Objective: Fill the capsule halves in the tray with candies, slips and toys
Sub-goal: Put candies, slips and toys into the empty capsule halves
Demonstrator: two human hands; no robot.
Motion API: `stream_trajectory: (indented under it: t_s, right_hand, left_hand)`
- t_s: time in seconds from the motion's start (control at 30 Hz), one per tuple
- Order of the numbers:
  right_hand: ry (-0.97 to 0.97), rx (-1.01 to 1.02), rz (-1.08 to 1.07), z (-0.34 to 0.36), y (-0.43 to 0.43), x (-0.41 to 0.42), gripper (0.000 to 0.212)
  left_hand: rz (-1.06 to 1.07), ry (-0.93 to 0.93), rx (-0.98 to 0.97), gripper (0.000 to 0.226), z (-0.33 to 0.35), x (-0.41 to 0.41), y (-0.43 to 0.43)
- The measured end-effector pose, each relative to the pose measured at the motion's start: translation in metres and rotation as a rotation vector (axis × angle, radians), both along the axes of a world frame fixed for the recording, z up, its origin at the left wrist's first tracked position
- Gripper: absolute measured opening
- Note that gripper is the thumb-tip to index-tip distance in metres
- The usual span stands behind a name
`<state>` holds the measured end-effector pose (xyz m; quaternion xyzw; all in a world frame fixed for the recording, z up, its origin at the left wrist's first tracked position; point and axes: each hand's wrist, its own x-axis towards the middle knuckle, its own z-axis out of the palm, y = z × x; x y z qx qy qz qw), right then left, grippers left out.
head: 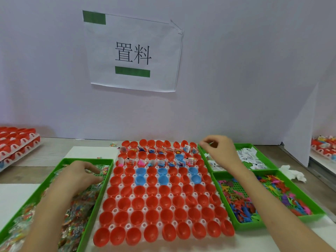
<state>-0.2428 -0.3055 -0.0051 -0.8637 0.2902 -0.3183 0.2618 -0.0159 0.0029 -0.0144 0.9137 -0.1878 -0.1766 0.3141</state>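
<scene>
A white tray (116,210) in the middle holds rows of red capsule halves (165,201) and a few blue ones (141,171). Some halves in the far rows contain candies, slips and toys. My left hand (78,174) reaches into the green candy tray (105,180) on the left, fingers curled over wrapped candy packets (80,211). My right hand (219,149) hovers over the far right green tray (269,159) of white paper slips (248,154), its fingers pinched together; what they pinch is too small to make out.
A nearer green tray (316,210) at right holds several small coloured plastic toys (240,204). Stacked trays of red capsules (16,140) stand at far left, and more at far right. A paper sign (133,51) hangs on the white partition behind. Crumpled white tissue (293,172) lies at right.
</scene>
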Motion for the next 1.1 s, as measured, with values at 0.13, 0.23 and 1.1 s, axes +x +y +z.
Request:
stream_trajectory:
  t_s: [0.13, 0.23, 1.1]
  right_hand:
    - [-0.044, 0.014, -0.186, -0.003, -0.028, -0.025, 0.014]
    - [0.264, 0.065, -0.246, -0.02, -0.047, -0.042, 0.009]
    - [-0.385, 0.248, -0.299, 0.005, -0.001, -0.057, 0.017]
  left_hand:
    - [0.072, -0.058, -0.005, 0.022, -0.01, 0.002, -0.001]
    - [0.075, -0.076, -0.016, 0.026, -0.014, 0.004, -0.002]
    - [-0.132, -0.308, -0.814, 0.019, 0.054, -0.084, -0.046]
